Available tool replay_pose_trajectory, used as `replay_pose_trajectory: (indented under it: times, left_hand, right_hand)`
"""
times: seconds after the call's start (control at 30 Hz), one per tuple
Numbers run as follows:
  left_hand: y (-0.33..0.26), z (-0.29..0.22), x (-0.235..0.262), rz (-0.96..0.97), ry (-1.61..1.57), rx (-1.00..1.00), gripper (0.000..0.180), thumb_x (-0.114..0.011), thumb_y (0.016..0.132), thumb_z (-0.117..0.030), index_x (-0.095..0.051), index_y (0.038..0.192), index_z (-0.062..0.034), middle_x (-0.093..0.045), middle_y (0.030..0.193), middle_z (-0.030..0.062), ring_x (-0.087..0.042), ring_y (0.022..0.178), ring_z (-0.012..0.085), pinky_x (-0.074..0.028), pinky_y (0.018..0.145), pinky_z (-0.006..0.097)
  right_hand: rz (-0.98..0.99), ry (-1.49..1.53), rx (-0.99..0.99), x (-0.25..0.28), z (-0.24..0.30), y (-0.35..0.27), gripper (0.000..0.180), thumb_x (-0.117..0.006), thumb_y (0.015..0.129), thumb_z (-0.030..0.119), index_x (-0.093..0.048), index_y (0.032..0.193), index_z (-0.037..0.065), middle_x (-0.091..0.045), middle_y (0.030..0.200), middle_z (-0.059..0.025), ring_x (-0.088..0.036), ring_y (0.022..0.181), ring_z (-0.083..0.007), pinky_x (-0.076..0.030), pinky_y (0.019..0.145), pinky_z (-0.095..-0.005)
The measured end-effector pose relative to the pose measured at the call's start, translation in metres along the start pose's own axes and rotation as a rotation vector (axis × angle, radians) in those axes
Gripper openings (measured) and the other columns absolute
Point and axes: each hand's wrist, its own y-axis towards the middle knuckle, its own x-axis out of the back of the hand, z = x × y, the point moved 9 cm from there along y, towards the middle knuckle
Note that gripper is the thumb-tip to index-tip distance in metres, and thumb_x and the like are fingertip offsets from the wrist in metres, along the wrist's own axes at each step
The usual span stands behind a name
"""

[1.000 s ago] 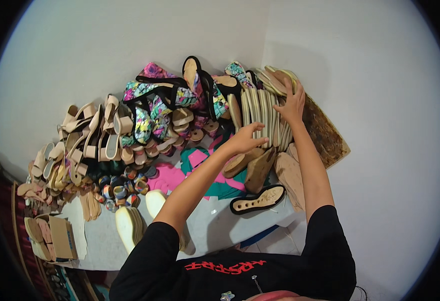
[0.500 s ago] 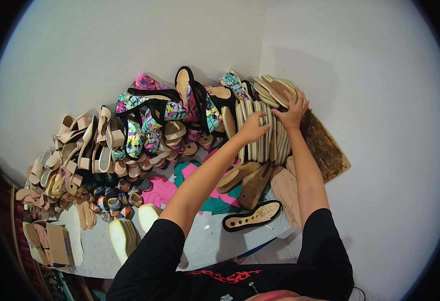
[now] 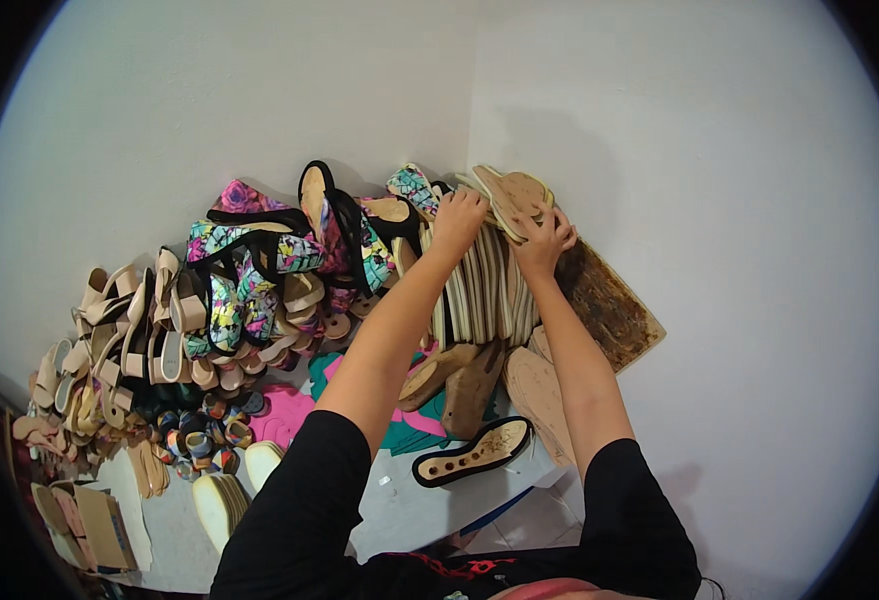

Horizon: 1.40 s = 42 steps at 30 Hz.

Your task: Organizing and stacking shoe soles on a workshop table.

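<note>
Both hands moved closer together since earlier frame. Left hand [image 3: 456, 218] and right hand [image 3: 542, 235] closed on upright insole stack [image 3: 481, 290], far right of desk [image 3: 409, 510]; loose soles [image 3: 471, 452] lie unsorted near.

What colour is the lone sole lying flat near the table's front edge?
Black rim, tan inside with holes: the sole, clearest in the head view.

The upright row of flat soles [image 3: 479, 290] is partly covered by the left hand [image 3: 456, 222] and right hand [image 3: 542, 238], whose palms and grip cannot be seen. The stained board [image 3: 609, 310] runs behind the right forearm. The beige sandals [image 3: 109, 340] at far left blur into the dark fisheye rim.
</note>
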Motion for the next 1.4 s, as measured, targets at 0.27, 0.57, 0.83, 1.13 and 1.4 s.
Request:
replay_pose_trajectory:
  times: [0.27, 0.57, 0.83, 1.13, 1.4]
  left_hand:
    - [0.014, 0.018, 0.071, -0.239, -0.153, -0.120, 0.027, -0.052, 0.072, -0.004, -0.051, 0.099, -0.0035, -0.053, 0.099, 0.0112, -0.053, 0.092, 0.0277, -0.044, 0.079, 0.035]
    - [-0.019, 0.095, 0.187, -0.580, -0.860, 0.293, 0.023, -0.047, 0.087, -0.013, -0.045, 0.106, 0.0006, -0.054, 0.090, 0.0160, -0.054, 0.081, 0.0254, -0.043, 0.070, 0.033]
    - [-0.149, 0.156, 0.289, -0.894, -1.256, 0.698, 0.030, -0.058, 0.085, -0.026, -0.051, 0.099, 0.0003, -0.056, 0.082, 0.0019, -0.049, 0.070, 0.0049, -0.041, 0.061, 0.019]
    - [-0.383, 0.183, 0.340, -0.917, -1.236, 1.206, 0.032, -0.064, 0.081, -0.023, -0.055, 0.096, 0.0039, -0.060, 0.082, 0.0048, -0.056, 0.069, 0.0081, -0.045, 0.062, 0.020]
    - [-0.506, 0.184, 0.376, -0.922, -1.120, 1.333, 0.031, -0.063, 0.082, -0.027, -0.058, 0.089, 0.0025, -0.059, 0.079, 0.0038, -0.052, 0.068, 0.0069, -0.043, 0.063, 0.019]
  right_hand:
    - [-0.009, 0.791, -0.447, 0.012, -0.029, 0.018, 0.022, -0.070, 0.071, 0.014, -0.060, 0.089, 0.008, -0.058, 0.090, -0.0077, -0.054, 0.085, -0.0207, -0.039, 0.083, -0.0362]
    - [-0.519, 1.377, -0.724, 0.050, -0.035, 0.019, 0.035, -0.064, 0.080, 0.014, -0.047, 0.106, -0.001, -0.052, 0.105, -0.0114, -0.053, 0.094, -0.0186, -0.046, 0.077, -0.0325]
    - [-0.320, 1.682, -1.112, 0.070, 0.073, -0.029, 0.035, -0.053, 0.088, 0.029, -0.049, 0.111, 0.003, -0.055, 0.104, -0.0043, -0.055, 0.092, -0.0174, -0.048, 0.073, -0.0318]
    - [0.016, 1.695, -1.187, 0.047, 0.202, -0.140, 0.038, -0.051, 0.088, 0.033, -0.052, 0.107, 0.001, -0.059, 0.100, -0.0083, -0.058, 0.089, -0.0204, -0.048, 0.076, -0.0338]
    - [1.304, 1.703, -0.650, 0.080, 0.393, -0.233, 0.032, -0.050, 0.088, 0.031, -0.057, 0.094, 0.000, -0.060, 0.078, -0.0049, -0.058, 0.064, -0.0136, -0.048, 0.058, -0.0277]
